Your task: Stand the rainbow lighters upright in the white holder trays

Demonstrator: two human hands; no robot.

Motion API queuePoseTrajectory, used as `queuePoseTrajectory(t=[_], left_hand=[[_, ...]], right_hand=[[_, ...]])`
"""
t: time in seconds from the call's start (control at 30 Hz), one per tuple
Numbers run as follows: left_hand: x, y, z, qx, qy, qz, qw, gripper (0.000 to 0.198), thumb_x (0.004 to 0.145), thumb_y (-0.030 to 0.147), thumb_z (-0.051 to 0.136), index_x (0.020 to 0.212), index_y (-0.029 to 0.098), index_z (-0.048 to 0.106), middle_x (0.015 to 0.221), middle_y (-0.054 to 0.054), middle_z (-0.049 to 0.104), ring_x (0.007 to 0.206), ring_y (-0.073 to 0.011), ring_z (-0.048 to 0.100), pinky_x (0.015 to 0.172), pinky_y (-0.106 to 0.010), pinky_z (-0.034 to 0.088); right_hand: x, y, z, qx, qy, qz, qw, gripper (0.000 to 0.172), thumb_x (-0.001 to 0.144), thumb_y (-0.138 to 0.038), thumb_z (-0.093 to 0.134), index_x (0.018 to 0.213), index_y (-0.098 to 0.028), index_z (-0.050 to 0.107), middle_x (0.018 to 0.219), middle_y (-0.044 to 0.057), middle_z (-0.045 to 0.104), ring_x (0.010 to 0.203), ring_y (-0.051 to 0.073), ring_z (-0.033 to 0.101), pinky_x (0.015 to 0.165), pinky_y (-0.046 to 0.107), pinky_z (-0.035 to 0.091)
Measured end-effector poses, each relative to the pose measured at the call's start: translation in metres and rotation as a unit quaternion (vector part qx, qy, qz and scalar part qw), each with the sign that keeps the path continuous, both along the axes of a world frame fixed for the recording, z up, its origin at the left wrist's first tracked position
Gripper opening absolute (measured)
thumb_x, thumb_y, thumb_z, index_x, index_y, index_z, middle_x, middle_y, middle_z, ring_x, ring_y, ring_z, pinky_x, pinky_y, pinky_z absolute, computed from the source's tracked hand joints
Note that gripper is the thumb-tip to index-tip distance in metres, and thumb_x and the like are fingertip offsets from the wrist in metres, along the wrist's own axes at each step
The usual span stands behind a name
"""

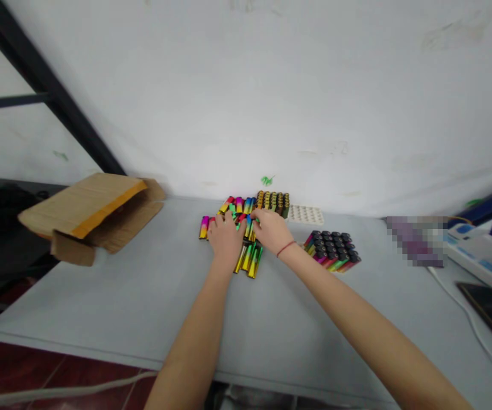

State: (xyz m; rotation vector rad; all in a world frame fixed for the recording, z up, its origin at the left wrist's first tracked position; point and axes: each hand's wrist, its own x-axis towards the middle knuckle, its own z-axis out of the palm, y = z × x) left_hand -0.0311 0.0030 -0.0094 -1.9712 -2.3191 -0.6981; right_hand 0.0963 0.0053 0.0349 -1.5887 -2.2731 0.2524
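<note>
A heap of rainbow-coloured lighters (246,256) lies on the grey table (143,307) near the wall. My left hand (225,236) rests palm-down on the heap with its fingers stretched over the lighters. My right hand (270,229), with a red string on the wrist, lies beside it, fingers curled onto lighters at the back of the heap; what they grip is hidden. Behind the hands stands a row of upright lighters (274,202) in a white tray (308,214). To the right sits a full block of lighters with black tops (332,249).
An open cardboard box (90,213) lies on its side at the table's left end. A black metal frame (49,91) leans against the white wall. At the right are a white cable (463,310), a dark phone (491,310) and white-blue devices (480,256).
</note>
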Motion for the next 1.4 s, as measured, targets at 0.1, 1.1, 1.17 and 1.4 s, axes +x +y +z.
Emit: queuePoseTrajectory(t=[0.1, 1.1, 1.17, 1.4], left_hand=[[0.005, 0.001, -0.008, 0.034, 0.011, 0.021, 0.999, 0.047, 0.097, 0.047, 0.042, 0.125, 0.017, 0.062, 0.122, -0.020, 0.062, 0.119, -0.0385, 0.052, 0.096, -0.052, 0.042], [-0.048, 0.037, -0.044, 0.077, -0.147, -0.123, 0.978, 0.045, 0.098, 0.029, 0.030, 0.129, 0.014, 0.059, 0.134, -0.016, 0.062, 0.127, -0.0278, 0.056, 0.111, -0.049, 0.042], [-0.050, 0.039, -0.048, 0.087, -0.157, -0.127, 0.976, 0.044, 0.099, 0.033, 0.032, 0.128, 0.015, 0.059, 0.135, -0.017, 0.062, 0.132, -0.0298, 0.052, 0.113, -0.052, 0.038], [-0.055, 0.045, -0.053, 0.136, -0.208, -0.118, 0.961, 0.046, 0.097, 0.038, 0.033, 0.127, 0.013, 0.058, 0.130, -0.019, 0.064, 0.126, -0.0285, 0.056, 0.112, -0.050, 0.040]], right_hand=[[0.007, -0.013, 0.004, 0.020, 0.004, 0.018, 1.000, 0.025, 0.094, -0.012, 0.045, 0.103, -0.015, 0.067, 0.111, 0.013, 0.072, 0.105, 0.024, 0.066, 0.093, 0.034, 0.049], [-0.034, -0.028, -0.084, 0.037, 0.148, -0.141, 0.978, 0.050, 0.099, -0.028, 0.037, 0.142, -0.003, 0.046, 0.150, 0.026, 0.046, 0.141, 0.032, 0.042, 0.115, 0.051, 0.031], [-0.033, -0.027, -0.083, 0.028, 0.156, -0.137, 0.978, 0.051, 0.100, -0.031, 0.037, 0.143, -0.004, 0.045, 0.151, 0.026, 0.045, 0.142, 0.032, 0.040, 0.115, 0.052, 0.031], [-0.025, -0.022, -0.084, 0.026, 0.194, -0.148, 0.970, 0.053, 0.098, -0.033, 0.039, 0.140, -0.001, 0.047, 0.151, 0.028, 0.044, 0.145, 0.032, 0.037, 0.116, 0.048, 0.033]])
